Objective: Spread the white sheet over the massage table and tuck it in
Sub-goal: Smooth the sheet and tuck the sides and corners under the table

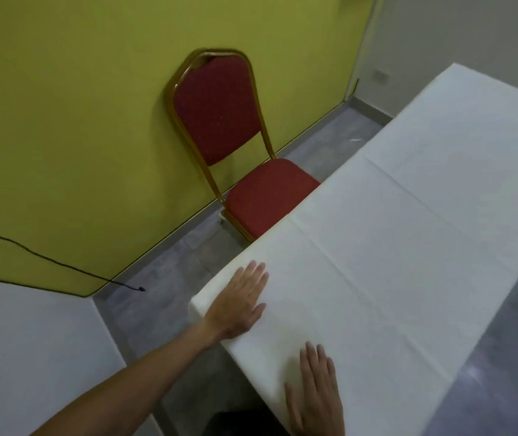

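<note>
The white sheet (408, 247) lies spread over the whole massage table, which runs from the near end up to the far right; the table itself is hidden under it. Faint fold creases cross the cloth. My left hand (240, 302) rests flat, fingers apart, on the sheet at the near left corner. My right hand (316, 393) lies flat, palm down, on the sheet along the near end edge. Neither hand grips the cloth.
A red padded chair (245, 171) with a gold frame stands against the yellow-green wall, its seat touching the table's left side. A black cable (62, 265) hangs down the wall to the grey floor. A white surface (31, 357) fills the lower left.
</note>
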Tool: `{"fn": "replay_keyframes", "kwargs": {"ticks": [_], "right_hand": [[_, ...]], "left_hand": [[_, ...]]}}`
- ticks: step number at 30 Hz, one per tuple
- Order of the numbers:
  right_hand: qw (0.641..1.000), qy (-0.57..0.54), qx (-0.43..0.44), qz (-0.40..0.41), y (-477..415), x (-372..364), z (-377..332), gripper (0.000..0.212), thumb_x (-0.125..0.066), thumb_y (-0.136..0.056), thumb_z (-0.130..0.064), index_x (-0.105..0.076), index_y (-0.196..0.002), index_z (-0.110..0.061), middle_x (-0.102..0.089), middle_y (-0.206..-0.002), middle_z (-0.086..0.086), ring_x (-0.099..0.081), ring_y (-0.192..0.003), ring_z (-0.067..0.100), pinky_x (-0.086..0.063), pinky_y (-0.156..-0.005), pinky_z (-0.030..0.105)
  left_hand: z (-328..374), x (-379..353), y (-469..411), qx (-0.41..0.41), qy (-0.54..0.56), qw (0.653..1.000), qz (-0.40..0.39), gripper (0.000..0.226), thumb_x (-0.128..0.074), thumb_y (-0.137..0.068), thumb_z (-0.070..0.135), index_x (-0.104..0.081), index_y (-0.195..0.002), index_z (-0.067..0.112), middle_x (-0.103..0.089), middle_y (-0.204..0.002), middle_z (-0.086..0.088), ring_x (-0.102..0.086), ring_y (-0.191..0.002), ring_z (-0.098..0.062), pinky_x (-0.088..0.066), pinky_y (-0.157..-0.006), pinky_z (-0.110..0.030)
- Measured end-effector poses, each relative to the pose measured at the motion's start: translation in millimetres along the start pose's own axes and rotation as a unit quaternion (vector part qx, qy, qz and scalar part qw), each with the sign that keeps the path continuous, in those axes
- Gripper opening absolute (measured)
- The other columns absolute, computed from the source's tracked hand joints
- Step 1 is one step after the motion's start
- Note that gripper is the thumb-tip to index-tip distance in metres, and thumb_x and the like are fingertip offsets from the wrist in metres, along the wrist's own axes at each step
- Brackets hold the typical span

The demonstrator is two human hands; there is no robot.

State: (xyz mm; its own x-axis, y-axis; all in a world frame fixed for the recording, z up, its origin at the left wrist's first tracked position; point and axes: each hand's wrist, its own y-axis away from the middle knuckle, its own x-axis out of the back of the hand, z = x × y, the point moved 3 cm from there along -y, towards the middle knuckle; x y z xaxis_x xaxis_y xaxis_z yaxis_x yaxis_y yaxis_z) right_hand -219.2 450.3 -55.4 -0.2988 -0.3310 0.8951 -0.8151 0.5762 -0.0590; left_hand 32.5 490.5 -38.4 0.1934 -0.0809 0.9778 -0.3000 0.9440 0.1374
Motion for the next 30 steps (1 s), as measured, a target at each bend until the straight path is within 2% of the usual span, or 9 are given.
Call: {"fn": "replay_keyframes", "kwargs": {"ticks": [3,7,11,15,17,19,21,25,30], "right_hand": [[0.992,0.02,-0.122,0.005,-46,-1,20,0.061,-0.034,-0.101,-0.035,-0.04,-0.146,0.007,-0.032,-0.158,0.023,-0.031,-0.146,0.04,-0.026,-0.117,0.055],[0.985,0.072,-0.157,0.01,-56,-10,40,0.07,-0.041,-0.098,-0.044,-0.039,-0.147,0.006,-0.031,-0.158,0.024,-0.031,-0.147,0.038,-0.023,-0.118,0.061],[0.973,0.092,-0.21,0.032,-27,2,67,0.077,-0.035,-0.099,-0.053,-0.033,-0.151,0.003,-0.029,-0.161,0.02,-0.028,-0.149,0.035,-0.02,-0.119,0.063],[0.95,0.116,-0.283,0.056,10,22,104,0.079,-0.024,-0.1,-0.058,-0.033,-0.152,0.001,-0.029,-0.162,0.018,-0.028,-0.149,0.035,-0.021,-0.117,0.064],[0.929,0.129,-0.343,0.054,36,37,123,0.083,-0.019,-0.1,-0.061,-0.034,-0.152,0.002,-0.031,-0.16,0.019,-0.031,-0.147,0.037,-0.021,-0.116,0.065],[0.886,0.111,-0.443,0.083,51,52,135,0.085,-0.015,-0.1,-0.062,-0.032,-0.15,0.005,-0.034,-0.156,0.027,-0.033,-0.142,0.045,-0.023,-0.113,0.068],[0.858,0.084,-0.494,0.114,34,52,127,0.082,-0.014,-0.102,-0.059,-0.029,-0.148,0.008,-0.034,-0.153,0.033,-0.033,-0.14,0.051,-0.025,-0.11,0.07],[0.921,0.078,-0.375,0.066,-44,12,78,0.075,-0.027,-0.102,-0.051,-0.026,-0.154,0.003,-0.019,-0.164,0.021,-0.02,-0.151,0.04,-0.016,-0.12,0.059],[0.922,0.115,-0.367,0.043,-51,8,75,0.077,-0.035,-0.1,-0.053,-0.022,-0.157,-0.003,-0.013,-0.167,0.015,-0.011,-0.154,0.033,-0.014,-0.121,0.06]], "left_hand": [[61,-24,-42,-0.12,0.002,0.992,-0.042,0.064,-0.033,-0.104,0.045,-0.025,-0.157,0.011,-0.016,-0.166,-0.01,-0.007,-0.154,-0.027,-0.011,-0.124,-0.046],[65,-38,-62,-0.145,-0.013,0.988,-0.058,0.07,-0.034,-0.103,0.049,-0.019,-0.159,0.01,-0.011,-0.167,-0.01,-0.003,-0.155,-0.026,-0.018,-0.124,-0.047],[33,-35,-53,-0.076,0.035,0.996,-0.042,0.076,-0.039,-0.1,0.052,-0.016,-0.159,0.011,-0.007,-0.168,-0.007,-0.004,-0.155,-0.025,-0.017,-0.123,-0.049],[-33,-26,-35,-0.011,0.014,0.999,-0.047,0.08,-0.031,-0.099,0.059,-0.009,-0.16,0.013,0.0,-0.169,-0.005,0.0,-0.155,-0.027,-0.012,-0.123,-0.052],[-69,-21,-24,0.065,0.023,0.995,-0.065,0.085,-0.021,-0.098,0.067,-0.003,-0.16,0.013,0.005,-0.168,-0.009,0.007,-0.155,-0.028,-0.01,-0.124,-0.055],[-83,-15,-28,0.129,0.03,0.989,-0.058,0.089,-0.015,-0.097,0.069,-0.012,-0.159,0.004,0.002,-0.166,-0.017,0.004,-0.154,-0.032,-0.013,-0.122,-0.059],[-66,-13,-54,0.082,0.04,0.995,-0.034,0.085,-0.023,-0.098,0.061,-0.021,-0.156,0.0,-0.007,-0.165,-0.021,-0.003,-0.154,-0.035,-0.013,-0.122,-0.057],[-2,-21,-114,-0.165,0.043,0.985,-0.038,0.074,-0.04,-0.098,0.048,-0.029,-0.155,0.002,-0.012,-0.167,-0.014,-0.008,-0.155,-0.032,-0.013,-0.123,-0.051],[-5,-23,-112,-0.17,0.031,0.984,-0.044,0.077,-0.04,-0.098,0.051,-0.02,-0.158,0.008,-0.009,-0.168,-0.008,-0.005,-0.155,-0.03,-0.014,-0.123,-0.048]]}}
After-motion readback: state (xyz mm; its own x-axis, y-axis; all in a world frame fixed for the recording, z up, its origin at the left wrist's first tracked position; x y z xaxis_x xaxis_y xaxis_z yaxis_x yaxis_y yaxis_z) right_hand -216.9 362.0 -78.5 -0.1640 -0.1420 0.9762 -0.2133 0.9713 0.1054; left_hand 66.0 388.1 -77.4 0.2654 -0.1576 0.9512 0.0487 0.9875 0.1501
